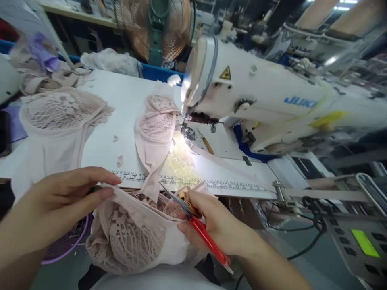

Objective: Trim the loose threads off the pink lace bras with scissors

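Observation:
A pale pink lace bra piece (136, 237) hangs at the table's front edge, above the lap. My left hand (75, 201) pinches the end of its edge band between thumb and fingers. Closed around red-handled scissors (208, 239), my right hand (211, 217) also holds the band's other end against the fabric. The metal blades point up and left, over the upper edge of the piece. Another lace cup (157, 125) lies on the white table (121, 92) beside the sewing machine's needle area, its strap hanging over the ruler strip (226, 185).
A white sewing machine (256, 84) fills the right, with a control panel (356, 241) below. More lace pieces (60, 117) lie at left. A fan (157, 32) stands behind the table. A purple basket (69, 249) is at lower left. An awl (208, 146) lies by the machine.

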The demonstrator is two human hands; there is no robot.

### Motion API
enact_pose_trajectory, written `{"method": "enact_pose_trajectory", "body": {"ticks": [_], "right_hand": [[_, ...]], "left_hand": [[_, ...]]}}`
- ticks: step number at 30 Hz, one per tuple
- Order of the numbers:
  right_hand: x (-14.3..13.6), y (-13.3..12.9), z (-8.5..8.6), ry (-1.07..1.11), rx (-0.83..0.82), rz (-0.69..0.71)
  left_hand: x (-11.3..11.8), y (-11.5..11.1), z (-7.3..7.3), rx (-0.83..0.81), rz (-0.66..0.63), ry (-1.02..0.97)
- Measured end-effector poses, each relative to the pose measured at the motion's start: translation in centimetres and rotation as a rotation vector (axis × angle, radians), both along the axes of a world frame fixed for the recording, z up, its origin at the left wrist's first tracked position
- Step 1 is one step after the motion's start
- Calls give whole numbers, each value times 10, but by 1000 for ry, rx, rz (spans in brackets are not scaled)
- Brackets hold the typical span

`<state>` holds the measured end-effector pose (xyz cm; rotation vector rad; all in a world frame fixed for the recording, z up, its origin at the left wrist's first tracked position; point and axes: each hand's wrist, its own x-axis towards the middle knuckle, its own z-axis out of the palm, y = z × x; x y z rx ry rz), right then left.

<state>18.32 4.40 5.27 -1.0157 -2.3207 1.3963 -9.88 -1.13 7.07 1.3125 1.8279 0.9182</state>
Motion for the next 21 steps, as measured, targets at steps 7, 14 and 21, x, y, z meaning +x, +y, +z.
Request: {"method": "enact_pose_trajectory", "body": {"ticks": [7, 14, 21], "right_hand": [[14, 1, 3, -43, 34, -22], [-1, 13, 27, 490, -122, -245], [-12, 25, 35, 426, -104, -212]], "left_hand": [[64, 13, -2, 250, -139, -387], [92, 27, -11, 423, -478, -195], [100, 29, -1, 319, -452, -238]]}}
